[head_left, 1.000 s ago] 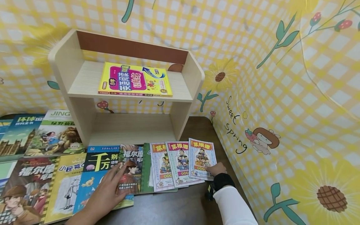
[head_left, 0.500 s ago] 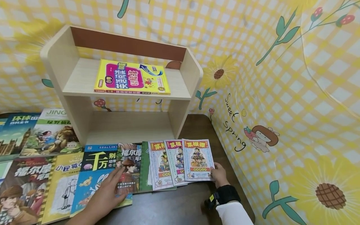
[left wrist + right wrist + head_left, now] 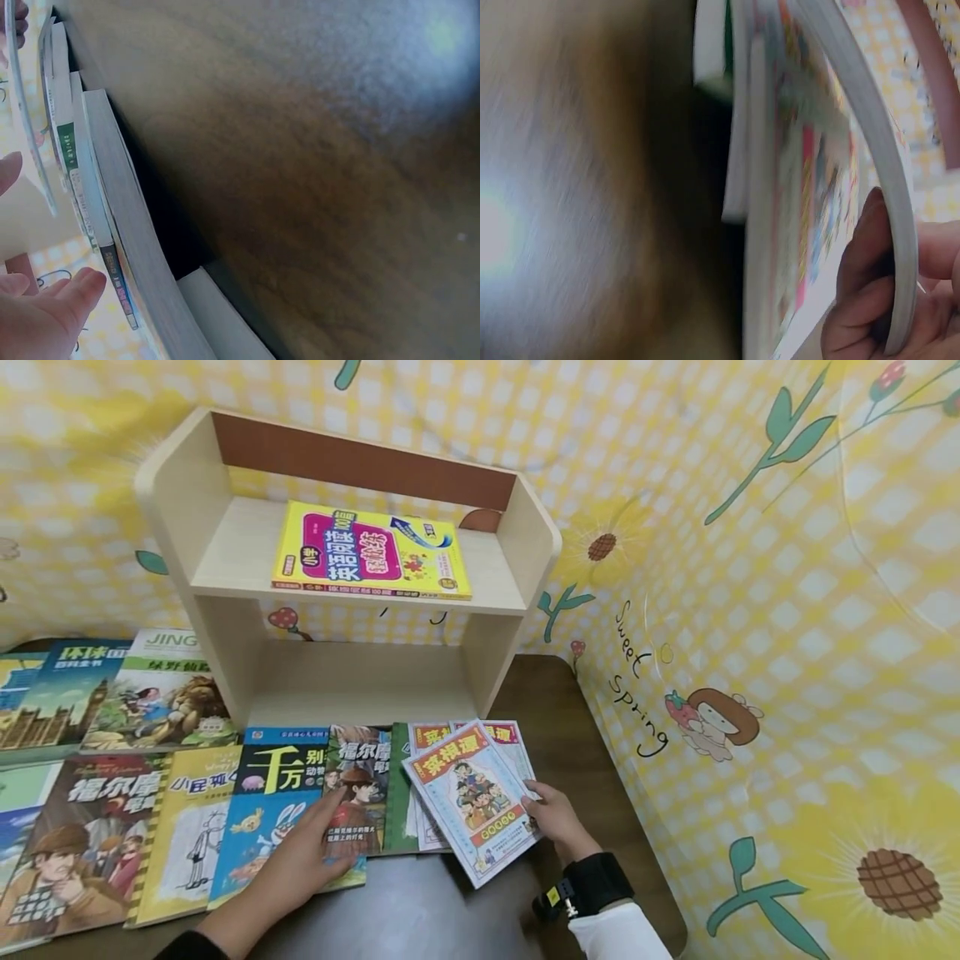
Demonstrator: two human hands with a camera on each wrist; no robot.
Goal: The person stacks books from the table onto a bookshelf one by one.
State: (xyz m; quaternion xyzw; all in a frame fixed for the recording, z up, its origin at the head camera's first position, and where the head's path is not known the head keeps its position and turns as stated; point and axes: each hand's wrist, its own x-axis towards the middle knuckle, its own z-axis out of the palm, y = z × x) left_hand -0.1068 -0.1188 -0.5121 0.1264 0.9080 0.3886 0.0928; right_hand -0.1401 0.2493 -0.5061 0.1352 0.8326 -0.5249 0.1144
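My right hand [image 3: 558,814] pinches the right edge of a thin booklet [image 3: 472,806] with an orange title band. In the right wrist view the booklet [image 3: 877,142] is raised and bowed, thumb on one side and fingers curled under the other. It tilts above a magenta-trimmed booklet [image 3: 510,737] and another similar booklet [image 3: 429,735]. My left hand [image 3: 303,852] lies with relaxed fingers over the blue animal book [image 3: 262,827] and the edge of a detective-cover book [image 3: 358,789]. In the left wrist view its fingers [image 3: 75,300] are spread, holding nothing.
A two-tier wooden shelf [image 3: 367,681] stands behind, a yellow English reading book [image 3: 371,552] lying on its upper tier. Several other books, such as a yellow comic book [image 3: 191,835], cover the table's left. A green book [image 3: 400,793] lies partly under the booklets. Patterned cloth covers the walls.
My right hand has gripped the rightmost booklet, lifted it and carried it left, turning it askew over the other two. My left hand has stayed nearly in place.
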